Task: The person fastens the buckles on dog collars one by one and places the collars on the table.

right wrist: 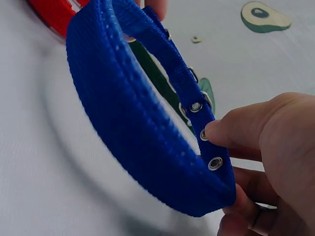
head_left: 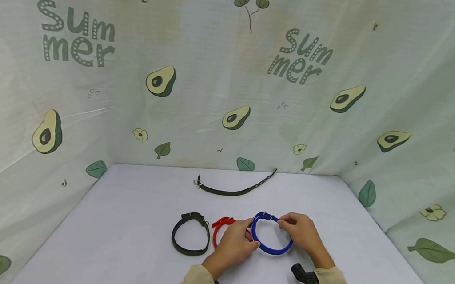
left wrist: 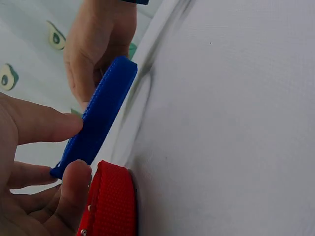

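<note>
A blue webbing collar (head_left: 270, 235) buckled into a loop is held just above the white table (head_left: 123, 241) by both hands. My left hand (head_left: 239, 243) pinches its left side; in the left wrist view the thumb and fingers clamp the blue collar (left wrist: 101, 115). My right hand (head_left: 302, 232) pinches the far right part near the buckle; the right wrist view shows the thumb on the eyelets of the blue collar (right wrist: 147, 123). A red collar (head_left: 220, 228) lies on the table just left of my left hand, red collar (left wrist: 110, 206) close under the fingers.
A dark green collar (head_left: 191, 233) closed in a loop lies left of the red one. An open dark strap (head_left: 233, 188) lies stretched out near the back of the table. Avocado-print cloth walls (head_left: 231, 93) enclose the table on three sides.
</note>
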Motion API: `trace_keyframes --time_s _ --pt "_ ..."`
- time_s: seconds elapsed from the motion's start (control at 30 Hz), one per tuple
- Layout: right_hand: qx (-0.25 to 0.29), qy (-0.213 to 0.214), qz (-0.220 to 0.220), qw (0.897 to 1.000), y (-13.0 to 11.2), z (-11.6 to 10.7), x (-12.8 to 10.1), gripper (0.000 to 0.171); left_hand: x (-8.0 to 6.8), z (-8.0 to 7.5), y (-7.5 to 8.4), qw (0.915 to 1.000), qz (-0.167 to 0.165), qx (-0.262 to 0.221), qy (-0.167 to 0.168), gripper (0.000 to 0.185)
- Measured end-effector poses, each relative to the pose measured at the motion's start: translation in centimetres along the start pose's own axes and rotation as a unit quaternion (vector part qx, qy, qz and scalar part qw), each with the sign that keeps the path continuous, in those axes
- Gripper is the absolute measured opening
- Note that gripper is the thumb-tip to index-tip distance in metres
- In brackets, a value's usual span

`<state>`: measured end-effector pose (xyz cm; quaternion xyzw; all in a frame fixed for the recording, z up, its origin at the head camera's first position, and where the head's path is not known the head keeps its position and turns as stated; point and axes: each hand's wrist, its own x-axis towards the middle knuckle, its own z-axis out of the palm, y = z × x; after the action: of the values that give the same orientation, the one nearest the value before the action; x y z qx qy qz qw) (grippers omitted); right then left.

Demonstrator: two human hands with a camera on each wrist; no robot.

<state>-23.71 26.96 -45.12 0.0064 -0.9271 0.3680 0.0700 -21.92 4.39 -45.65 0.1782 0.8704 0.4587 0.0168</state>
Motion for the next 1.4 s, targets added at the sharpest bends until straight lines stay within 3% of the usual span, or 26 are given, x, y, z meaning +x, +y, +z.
trace_keyframes --time_s 0.2,0.4,0.77,1.1,1.4 --pt "-0.014 0.011 -0.007 1.000 0.7 0.3 0.3 0.008 0.2 0.2 0.1 0.9992 0.004 0.037 -0.013 0.059" --pt "-0.026 0.019 -0.021 0.999 1.3 0.7 0.5 0.006 0.1 0.3 0.2 0.9980 -0.014 0.061 -0.007 0.052" --pt "-0.033 0.013 -0.008 0.999 1.2 1.0 0.3 0.006 0.0 0.0 -0.2 0.9984 -0.001 0.057 0.004 0.036" --pt "-0.044 0.017 -0.003 0.999 1.1 1.1 0.4 0.006 0.3 -0.3 -0.2 0.9981 -0.005 0.061 -0.007 0.027" --pt "-0.040 0.021 0.002 0.999 1.2 1.0 0.5 0.009 0.0 -1.3 -0.4 0.9996 -0.009 0.026 0.008 0.020"
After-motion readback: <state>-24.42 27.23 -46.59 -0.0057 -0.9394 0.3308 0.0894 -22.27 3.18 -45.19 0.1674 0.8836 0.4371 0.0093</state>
